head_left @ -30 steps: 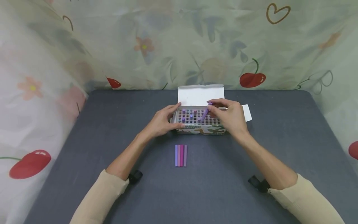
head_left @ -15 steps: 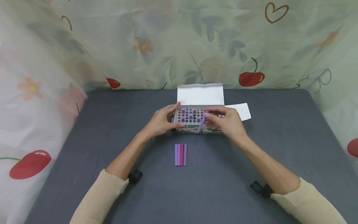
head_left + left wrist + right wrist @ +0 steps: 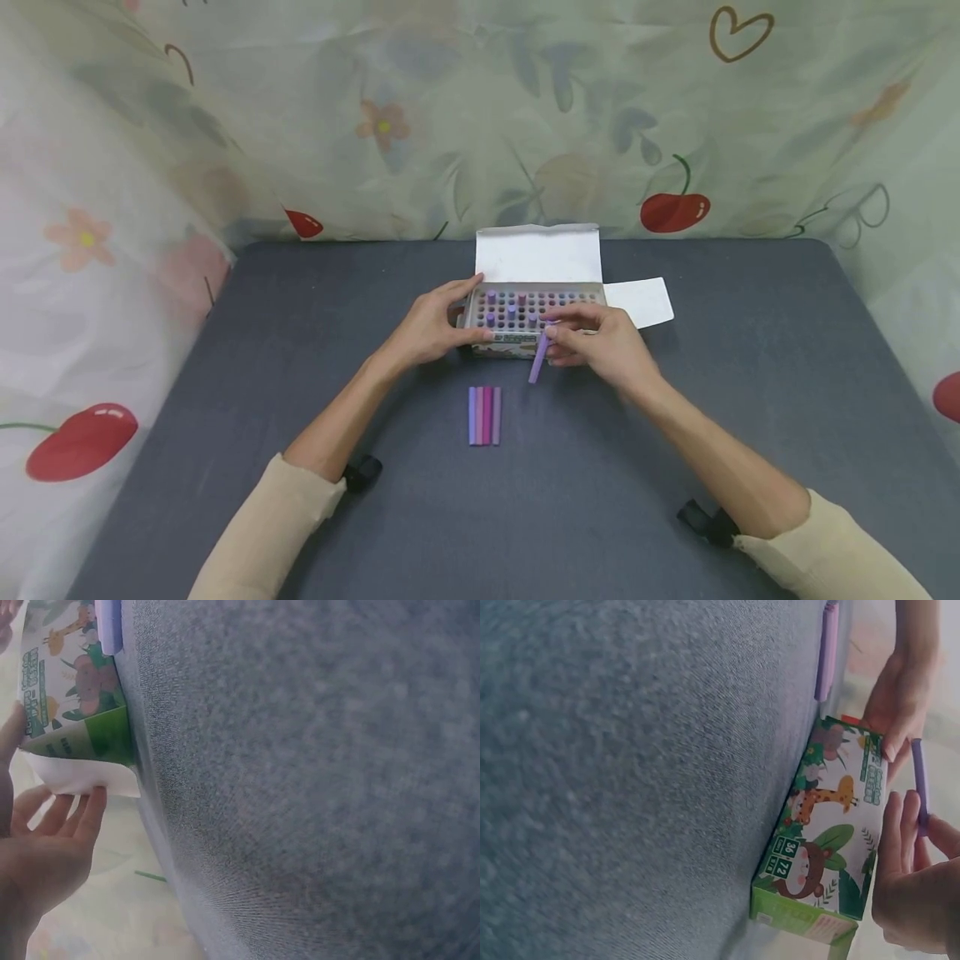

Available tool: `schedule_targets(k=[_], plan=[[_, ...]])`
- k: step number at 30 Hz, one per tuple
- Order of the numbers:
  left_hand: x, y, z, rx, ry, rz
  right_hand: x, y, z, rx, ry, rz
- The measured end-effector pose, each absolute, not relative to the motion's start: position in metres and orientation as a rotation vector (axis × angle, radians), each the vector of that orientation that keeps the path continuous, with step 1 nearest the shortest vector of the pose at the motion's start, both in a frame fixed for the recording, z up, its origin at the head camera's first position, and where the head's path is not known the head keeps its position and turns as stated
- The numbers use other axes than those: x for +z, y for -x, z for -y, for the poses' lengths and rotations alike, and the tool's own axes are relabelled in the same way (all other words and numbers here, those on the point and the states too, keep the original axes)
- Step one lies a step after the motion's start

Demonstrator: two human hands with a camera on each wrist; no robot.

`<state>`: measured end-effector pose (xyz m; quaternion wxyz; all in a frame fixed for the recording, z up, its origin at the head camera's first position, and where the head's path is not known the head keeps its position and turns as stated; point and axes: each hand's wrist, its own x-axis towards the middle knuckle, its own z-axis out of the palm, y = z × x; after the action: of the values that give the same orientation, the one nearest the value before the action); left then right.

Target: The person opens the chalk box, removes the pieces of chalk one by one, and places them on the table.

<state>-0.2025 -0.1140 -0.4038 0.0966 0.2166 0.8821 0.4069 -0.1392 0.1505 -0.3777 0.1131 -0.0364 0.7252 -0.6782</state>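
A printed cardboard box (image 3: 502, 350) stands on the dark table, its white lid raised and its top a grid of round holes. Several purple and pink sticks (image 3: 512, 312) poke up from the holes. My left hand (image 3: 438, 325) grips the box's left end, thumb at the front edge; in the left wrist view its fingers lie against a white flap (image 3: 79, 774). My right hand (image 3: 607, 342) pinches a purple crayon-like stick (image 3: 537, 360) by its upper end, slanted in front of the box. The right wrist view shows this stick (image 3: 920, 780) beyond the animal-printed side.
Several lilac, pink and magenta sticks (image 3: 486, 415) lie side by side on the table (image 3: 570, 517) nearer me. A white side flap (image 3: 641, 302) sticks out at the box's right. Behind the table hangs a patterned curtain (image 3: 450, 117).
My right hand has lifted the purple stick away from the holes and brought it toward me, past the box's front edge. The left hand stays on the box.
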Motion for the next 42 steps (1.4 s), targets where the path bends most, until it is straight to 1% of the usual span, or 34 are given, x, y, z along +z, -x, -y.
schedule_targets(k=[7,17,28,33,42], plan=[[-0.403,0.203,0.113,1.151,-0.642,-2.675,-0.385,0.134,-0.148,-1.923,0.133,-2.104],[-0.411,0.201,0.11,1.116,-0.648,-2.702,-0.399,0.125,-0.142,-1.863,0.139,-2.045],[-0.408,0.203,0.111,1.123,-0.652,-2.69,-0.42,0.122,-0.133,-1.85,0.096,-1.932],[-0.407,0.204,0.112,1.112,-0.665,-2.687,-0.423,0.121,-0.129,-1.847,0.086,-1.9],[-0.402,0.204,0.114,1.075,-0.67,-2.693,-0.431,0.125,-0.127,-1.849,-0.012,-1.836]])
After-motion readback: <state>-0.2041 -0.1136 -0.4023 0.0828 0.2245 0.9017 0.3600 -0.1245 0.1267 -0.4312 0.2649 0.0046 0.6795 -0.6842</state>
